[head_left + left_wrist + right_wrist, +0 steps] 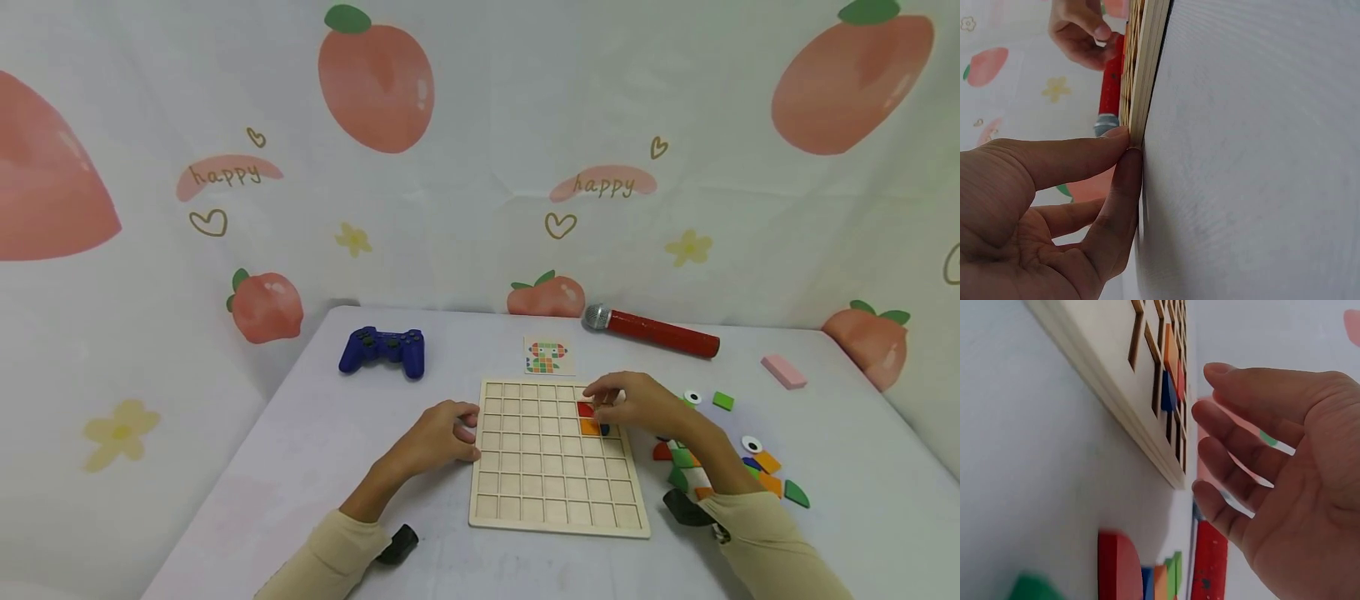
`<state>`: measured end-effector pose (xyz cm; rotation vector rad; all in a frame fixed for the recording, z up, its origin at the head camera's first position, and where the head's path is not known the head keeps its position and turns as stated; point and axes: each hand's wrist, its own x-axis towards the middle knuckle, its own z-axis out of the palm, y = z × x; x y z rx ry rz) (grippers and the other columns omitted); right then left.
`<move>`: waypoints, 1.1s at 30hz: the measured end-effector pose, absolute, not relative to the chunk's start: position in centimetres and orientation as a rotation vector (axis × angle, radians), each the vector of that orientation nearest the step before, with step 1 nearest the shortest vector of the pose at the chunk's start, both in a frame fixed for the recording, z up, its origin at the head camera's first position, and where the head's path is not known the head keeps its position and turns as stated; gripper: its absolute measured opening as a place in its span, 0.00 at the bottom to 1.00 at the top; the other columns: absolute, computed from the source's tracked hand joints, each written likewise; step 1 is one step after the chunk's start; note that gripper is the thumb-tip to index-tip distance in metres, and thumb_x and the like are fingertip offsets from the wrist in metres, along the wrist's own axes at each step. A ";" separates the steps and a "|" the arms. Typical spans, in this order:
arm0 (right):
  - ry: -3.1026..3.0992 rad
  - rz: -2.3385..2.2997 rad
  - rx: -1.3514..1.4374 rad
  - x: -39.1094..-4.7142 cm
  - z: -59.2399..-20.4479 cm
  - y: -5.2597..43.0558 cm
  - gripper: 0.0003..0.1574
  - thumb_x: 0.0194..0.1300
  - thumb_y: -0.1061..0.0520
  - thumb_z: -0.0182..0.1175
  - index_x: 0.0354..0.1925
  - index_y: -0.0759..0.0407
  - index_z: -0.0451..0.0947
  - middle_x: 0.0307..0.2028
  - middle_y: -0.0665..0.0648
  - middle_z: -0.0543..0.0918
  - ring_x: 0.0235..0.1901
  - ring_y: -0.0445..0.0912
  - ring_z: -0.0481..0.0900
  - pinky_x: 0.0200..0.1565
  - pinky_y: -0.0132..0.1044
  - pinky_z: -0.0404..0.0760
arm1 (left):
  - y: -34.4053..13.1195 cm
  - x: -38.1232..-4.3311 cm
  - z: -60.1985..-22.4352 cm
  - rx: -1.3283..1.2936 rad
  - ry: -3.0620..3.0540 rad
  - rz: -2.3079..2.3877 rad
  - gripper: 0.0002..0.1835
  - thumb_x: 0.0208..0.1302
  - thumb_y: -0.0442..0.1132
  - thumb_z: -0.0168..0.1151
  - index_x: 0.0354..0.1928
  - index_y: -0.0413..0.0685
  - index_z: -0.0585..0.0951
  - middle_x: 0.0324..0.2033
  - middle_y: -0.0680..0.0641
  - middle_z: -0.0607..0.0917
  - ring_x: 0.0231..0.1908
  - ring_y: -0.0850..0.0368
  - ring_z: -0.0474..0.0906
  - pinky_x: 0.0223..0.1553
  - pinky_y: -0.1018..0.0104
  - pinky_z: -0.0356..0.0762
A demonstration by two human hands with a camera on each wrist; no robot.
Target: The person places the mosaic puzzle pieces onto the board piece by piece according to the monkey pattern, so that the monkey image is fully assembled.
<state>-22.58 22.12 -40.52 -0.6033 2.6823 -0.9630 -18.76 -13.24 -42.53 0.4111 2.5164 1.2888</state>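
A pale wooden grid board [512,483] lies flat in the middle of the table. My left hand [435,437] is at its left edge, and in the left wrist view the thumb [1079,161] and a finger pinch that edge. Over the board's upper right part hovers my right hand [639,408], fingers loosely bent and apart, with nothing between them in the right wrist view. Just below these fingers, an orange square tile [590,427], a red tile [584,409] and a blue tile [1168,392] sit in the grid.
Several loose coloured tiles [681,457] lie right of the board, partly behind the right forearm. A picture card [550,356] lies beyond the board. Farther back are a blue game controller [384,348], a red microphone [660,333] and a pink block [783,371].
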 end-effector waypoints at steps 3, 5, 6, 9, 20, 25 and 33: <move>2.701 -0.975 -0.588 -22.0 -40.2 22.9 0.22 0.68 0.52 0.71 0.57 0.58 0.86 0.41 0.49 0.85 0.44 0.47 0.77 0.42 0.39 0.79 | -13.2 -18.8 -42.6 0.410 2.517 1.285 0.38 0.54 0.27 0.80 0.68 0.28 0.76 0.52 0.43 0.83 0.47 0.52 0.86 0.47 0.60 0.87; 2.714 -0.970 -0.569 -21.6 -40.1 23.5 0.22 0.69 0.52 0.71 0.58 0.58 0.86 0.42 0.50 0.84 0.45 0.48 0.77 0.42 0.39 0.79 | -13.3 -18.8 -42.6 0.409 2.516 1.284 0.38 0.54 0.28 0.80 0.68 0.28 0.76 0.52 0.43 0.83 0.47 0.52 0.86 0.47 0.60 0.87; 2.722 -0.964 -0.560 -21.4 -40.0 23.9 0.22 0.69 0.52 0.71 0.58 0.57 0.86 0.43 0.50 0.84 0.45 0.48 0.77 0.42 0.39 0.80 | -13.3 -18.9 -42.6 0.408 2.516 1.284 0.38 0.54 0.28 0.80 0.68 0.28 0.76 0.52 0.43 0.83 0.47 0.52 0.86 0.47 0.60 0.87; 2.741 -0.945 -0.537 -20.8 -39.9 25.0 0.24 0.68 0.52 0.71 0.59 0.57 0.85 0.45 0.51 0.85 0.47 0.48 0.77 0.43 0.39 0.81 | -13.3 -18.9 -42.6 0.404 2.516 1.286 0.38 0.54 0.28 0.80 0.68 0.28 0.76 0.53 0.43 0.83 0.48 0.52 0.86 0.47 0.60 0.87; 2.823 -0.871 -0.436 -18.2 -39.8 29.8 0.24 0.66 0.54 0.73 0.58 0.60 0.86 0.45 0.51 0.87 0.46 0.48 0.78 0.41 0.36 0.81 | -13.4 -18.8 -42.4 0.395 2.523 1.283 0.38 0.54 0.27 0.79 0.68 0.28 0.76 0.52 0.43 0.82 0.47 0.53 0.85 0.47 0.61 0.87; 2.813 -0.853 -0.344 -17.6 -40.3 31.9 0.24 0.65 0.54 0.73 0.58 0.60 0.85 0.46 0.54 0.86 0.44 0.49 0.78 0.36 0.34 0.83 | -13.4 -18.8 -42.5 0.392 2.518 1.289 0.38 0.54 0.28 0.80 0.68 0.28 0.76 0.53 0.43 0.83 0.47 0.54 0.85 0.47 0.61 0.86; 2.822 -0.815 -0.301 -17.0 -40.8 34.8 0.25 0.64 0.55 0.74 0.57 0.62 0.85 0.46 0.54 0.87 0.46 0.49 0.79 0.38 0.33 0.80 | -13.3 -18.8 -42.5 0.403 2.519 1.291 0.38 0.54 0.27 0.79 0.68 0.28 0.76 0.52 0.43 0.83 0.47 0.54 0.85 0.46 0.62 0.86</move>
